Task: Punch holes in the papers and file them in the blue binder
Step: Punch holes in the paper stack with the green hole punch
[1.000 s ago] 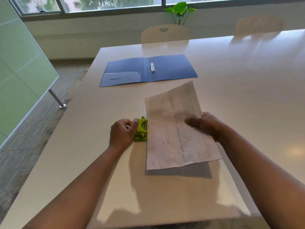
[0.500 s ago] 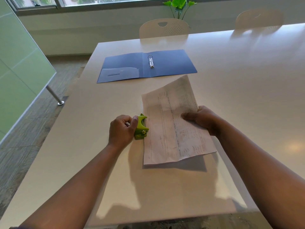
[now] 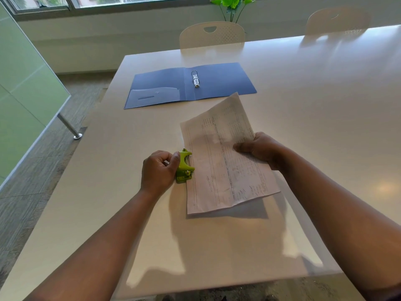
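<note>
**Inspector:** Position of items. The papers (image 3: 223,157) are held over the near middle of the worktop (image 3: 314,109), left long edge at the mouth of the green hole punch (image 3: 184,167), right side raised off the surface and casting a shadow beneath. The blue binder (image 3: 225,80) lies open and flat further back, its ring mechanism (image 3: 195,78) showing at the spine.

**Assessor:** State of the hands?

**Inspector:** The left hand (image 3: 159,170) is curled round the back of the punch, thumb on the lever. The right hand (image 3: 259,147) pinches the right margin of the papers, fingers on top. Whether the edge is fully seated in the slot cannot be told.

**Assessor:** Handling characteristics?

**Inspector:** In my judgement the papers are light and limp; they show creases and sag where unsupported. Held at one margin only, the far corners are likely to droop and the edge may skew in the slot. A hold near mid-length of the margin, as now, seems soundest. The punch looks small, rigid plastic, apt to slide on the smooth worktop unless pressed down firmly.

**Assessor:** And the binder?

**Inspector:** Thin, flexible covers. The rings appear closed and would need opening first.
</note>
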Motion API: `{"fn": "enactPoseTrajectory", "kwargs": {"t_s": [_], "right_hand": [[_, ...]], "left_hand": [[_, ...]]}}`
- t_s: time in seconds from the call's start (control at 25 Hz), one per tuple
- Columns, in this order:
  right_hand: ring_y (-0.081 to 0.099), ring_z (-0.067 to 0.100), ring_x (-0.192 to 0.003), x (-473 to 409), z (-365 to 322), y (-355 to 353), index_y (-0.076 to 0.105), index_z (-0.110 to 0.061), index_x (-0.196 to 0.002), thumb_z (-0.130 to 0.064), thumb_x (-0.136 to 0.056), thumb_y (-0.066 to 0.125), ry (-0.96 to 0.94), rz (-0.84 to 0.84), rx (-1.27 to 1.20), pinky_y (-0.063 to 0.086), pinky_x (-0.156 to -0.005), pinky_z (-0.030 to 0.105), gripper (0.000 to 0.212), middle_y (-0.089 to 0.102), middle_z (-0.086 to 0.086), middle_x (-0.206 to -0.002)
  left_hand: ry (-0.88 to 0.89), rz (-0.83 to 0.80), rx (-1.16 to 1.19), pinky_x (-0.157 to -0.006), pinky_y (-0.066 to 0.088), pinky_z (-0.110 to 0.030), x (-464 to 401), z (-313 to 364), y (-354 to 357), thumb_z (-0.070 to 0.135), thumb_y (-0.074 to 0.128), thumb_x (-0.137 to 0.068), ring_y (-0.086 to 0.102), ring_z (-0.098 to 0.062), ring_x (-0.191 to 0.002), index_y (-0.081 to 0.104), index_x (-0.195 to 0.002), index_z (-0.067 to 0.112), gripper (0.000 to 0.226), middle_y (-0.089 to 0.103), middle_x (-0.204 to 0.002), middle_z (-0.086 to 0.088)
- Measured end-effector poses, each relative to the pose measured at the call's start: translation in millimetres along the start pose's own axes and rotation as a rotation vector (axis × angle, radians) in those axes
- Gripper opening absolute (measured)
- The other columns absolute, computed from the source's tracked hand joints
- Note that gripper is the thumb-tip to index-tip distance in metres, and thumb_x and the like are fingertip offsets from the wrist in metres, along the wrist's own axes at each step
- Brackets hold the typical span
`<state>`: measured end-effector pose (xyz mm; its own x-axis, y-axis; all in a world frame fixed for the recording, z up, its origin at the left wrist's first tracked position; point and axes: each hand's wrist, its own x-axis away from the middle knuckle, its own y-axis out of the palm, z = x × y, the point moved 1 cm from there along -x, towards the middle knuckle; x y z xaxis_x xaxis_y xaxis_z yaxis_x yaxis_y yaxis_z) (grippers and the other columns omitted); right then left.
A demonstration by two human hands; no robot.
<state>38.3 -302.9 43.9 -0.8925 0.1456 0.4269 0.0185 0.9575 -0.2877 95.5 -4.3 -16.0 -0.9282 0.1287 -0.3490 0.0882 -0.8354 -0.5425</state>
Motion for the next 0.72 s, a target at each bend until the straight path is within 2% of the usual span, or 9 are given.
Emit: {"fn": "enactPoseTrajectory", "kwargs": {"t_s": [0.44, 0.64, 0.72], "right_hand": [[0.078, 0.024, -0.081, 2.9, 9.8, 4.9, 0.067, -0.013, -0.11, -0.026, -0.095, 0.071, 0.024, 0.001, -0.001, 0.062, -0.06, 0.035, 0.021, 0.076, 0.01, -0.101], [0.078, 0.024, -0.076, -0.3, 7.2, 3.9, 0.065, -0.011, -0.111, -0.027, -0.094, 0.072, 0.01, -0.036, -0.028, 0.061, -0.056, 0.032, 0.024, 0.076, 0.013, -0.103], [0.079, 0.027, -0.08, -2.2, 9.4, 4.1, 0.065, -0.01, -0.113, -0.027, -0.094, 0.072, -0.003, -0.054, -0.041, 0.062, -0.06, 0.036, 0.027, 0.075, 0.015, -0.106]], "left_hand": [[-0.028, -0.041, -0.034, -0.061, 0.049, -0.036, -0.6, -1.0, 1.8, 0.049, 0.058, -0.091, 0.06, -0.021, -0.07, 0.061, -0.057, 0.009, 0.052, 0.063, -0.07, -0.003], [-0.037, -0.045, -0.068, -0.055, 0.04, -0.031, -0.3, 6.2, -1.3, 0.046, 0.057, -0.091, 0.055, -0.019, -0.062, 0.058, -0.055, 0.01, 0.051, 0.059, -0.064, 0.0], [-0.048, -0.062, -0.068, -0.055, 0.039, -0.031, 0.2, 7.6, -2.8, 0.045, 0.058, -0.092, 0.052, -0.019, -0.059, 0.054, -0.053, 0.016, 0.049, 0.055, -0.061, 0.003]]}}
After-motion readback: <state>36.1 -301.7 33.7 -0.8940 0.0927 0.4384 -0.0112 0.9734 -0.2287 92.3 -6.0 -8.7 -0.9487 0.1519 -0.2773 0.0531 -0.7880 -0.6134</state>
